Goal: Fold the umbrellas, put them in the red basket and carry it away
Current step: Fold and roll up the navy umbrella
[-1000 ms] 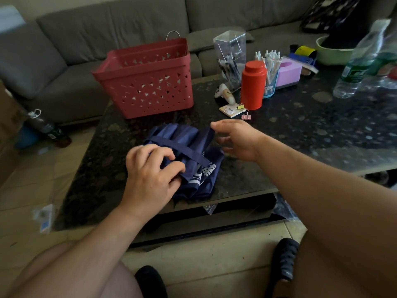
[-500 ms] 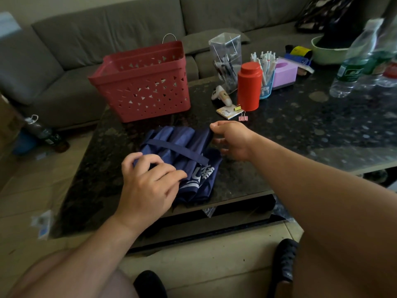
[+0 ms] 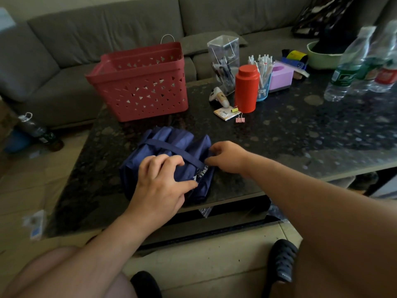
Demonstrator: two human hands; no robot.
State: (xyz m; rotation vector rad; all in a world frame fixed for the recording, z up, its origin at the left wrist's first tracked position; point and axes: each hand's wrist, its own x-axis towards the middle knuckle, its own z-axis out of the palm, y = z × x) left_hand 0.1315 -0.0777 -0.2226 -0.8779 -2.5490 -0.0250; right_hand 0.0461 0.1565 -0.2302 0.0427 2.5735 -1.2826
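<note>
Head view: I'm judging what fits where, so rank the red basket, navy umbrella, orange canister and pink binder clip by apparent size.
1. Red basket, largest.
2. Navy umbrella; it lies nearer the camera and is partly covered by both hands, so the gap is unsure.
3. Orange canister.
4. Pink binder clip, smallest.

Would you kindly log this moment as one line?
left hand holds umbrella | right hand pinches strap | basket behind
</note>
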